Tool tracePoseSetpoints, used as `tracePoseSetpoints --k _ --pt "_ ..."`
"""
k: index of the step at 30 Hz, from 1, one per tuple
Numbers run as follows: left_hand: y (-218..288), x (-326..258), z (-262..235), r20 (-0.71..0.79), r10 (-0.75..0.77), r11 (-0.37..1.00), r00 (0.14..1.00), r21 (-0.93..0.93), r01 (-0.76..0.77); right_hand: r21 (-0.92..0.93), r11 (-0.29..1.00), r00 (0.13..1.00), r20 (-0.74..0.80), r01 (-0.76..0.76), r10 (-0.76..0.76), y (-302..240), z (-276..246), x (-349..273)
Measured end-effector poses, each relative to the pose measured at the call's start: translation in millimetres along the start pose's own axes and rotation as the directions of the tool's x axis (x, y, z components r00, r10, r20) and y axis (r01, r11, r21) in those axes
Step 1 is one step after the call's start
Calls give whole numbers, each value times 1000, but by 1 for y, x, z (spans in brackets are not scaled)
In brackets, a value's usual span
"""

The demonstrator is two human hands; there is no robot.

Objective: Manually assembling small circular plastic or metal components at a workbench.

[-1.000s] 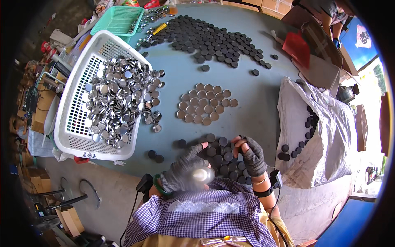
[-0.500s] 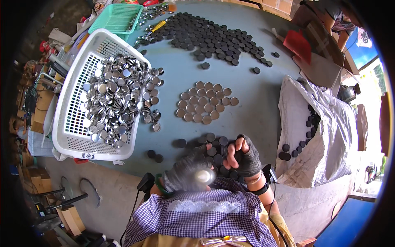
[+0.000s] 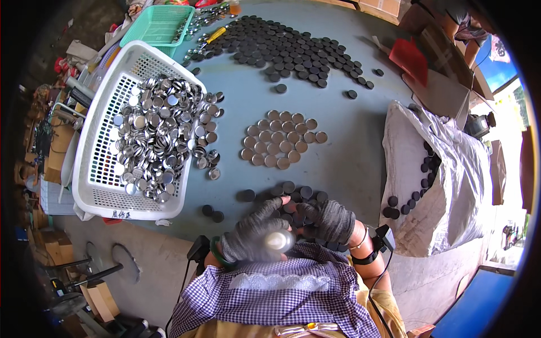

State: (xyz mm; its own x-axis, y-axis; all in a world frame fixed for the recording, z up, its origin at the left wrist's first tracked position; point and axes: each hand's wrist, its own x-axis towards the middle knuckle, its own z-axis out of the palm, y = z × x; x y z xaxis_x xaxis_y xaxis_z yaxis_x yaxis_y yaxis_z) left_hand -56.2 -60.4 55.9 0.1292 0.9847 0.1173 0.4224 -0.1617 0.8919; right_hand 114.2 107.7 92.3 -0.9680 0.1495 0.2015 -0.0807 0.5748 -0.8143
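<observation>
Black round discs (image 3: 306, 192), loosely clustered, partly hidden

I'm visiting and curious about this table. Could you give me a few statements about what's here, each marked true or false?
1. The white basket holds a heap of silvery caps. True.
2. The right hand holds the white-tipped bottle. False: the left hand holds the white-tipped bottle.
3. The left and right hands both wear grey gloves. True.
4. The yellow-handled tool is inside the green basket. False: the yellow-handled tool lies outside it, beside black discs.
</observation>
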Motion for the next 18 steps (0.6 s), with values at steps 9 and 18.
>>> tracePoseSetpoints --k 9,18 --pt "3 -3 -2 -12 -28 1000 1000 -7 28 837 544 924 -159 -61 347 48 4 -56" --pt "-6 -8 -1 -61 -20 996 998 -83 15 833 106 691 -515 543 507 123 -53 -119"
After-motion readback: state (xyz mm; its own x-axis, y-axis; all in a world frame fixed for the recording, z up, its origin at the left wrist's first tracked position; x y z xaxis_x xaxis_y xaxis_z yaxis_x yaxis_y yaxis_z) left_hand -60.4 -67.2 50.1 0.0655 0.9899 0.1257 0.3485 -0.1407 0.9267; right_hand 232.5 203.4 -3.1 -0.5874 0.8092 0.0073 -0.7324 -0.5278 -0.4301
